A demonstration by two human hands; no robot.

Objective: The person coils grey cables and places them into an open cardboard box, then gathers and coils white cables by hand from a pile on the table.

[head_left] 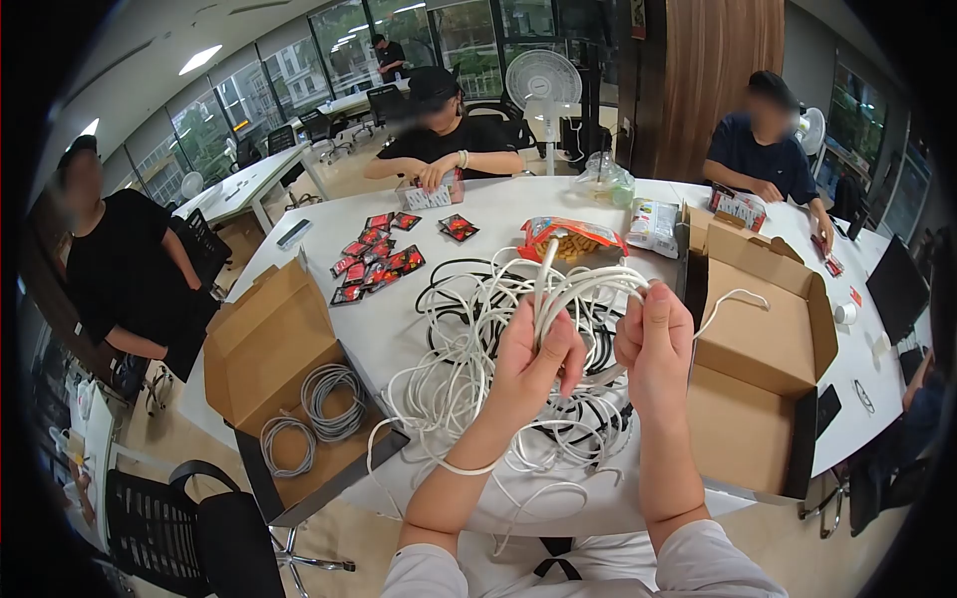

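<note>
A looped bundle of white cable [588,284] arches between my two hands above the table. My left hand [538,349] is closed round the bundle's left side, with a thick white piece sticking up above the fingers. At the bundle's right end my right hand [655,339] grips the cable, thumb on top. Beneath and to the left of my hands lies a big tangle of white cables [449,384], mixed with black cables [436,299]. One white strand passes across my left forearm.
An open box [299,439] at left holds coiled grey cables [332,403]. Another open box [753,419] stands at right. Red packets [377,259], a snack bag [573,235] and a phone [294,234] lie farther back. Several people surround the table; a chair [199,528] is at lower left.
</note>
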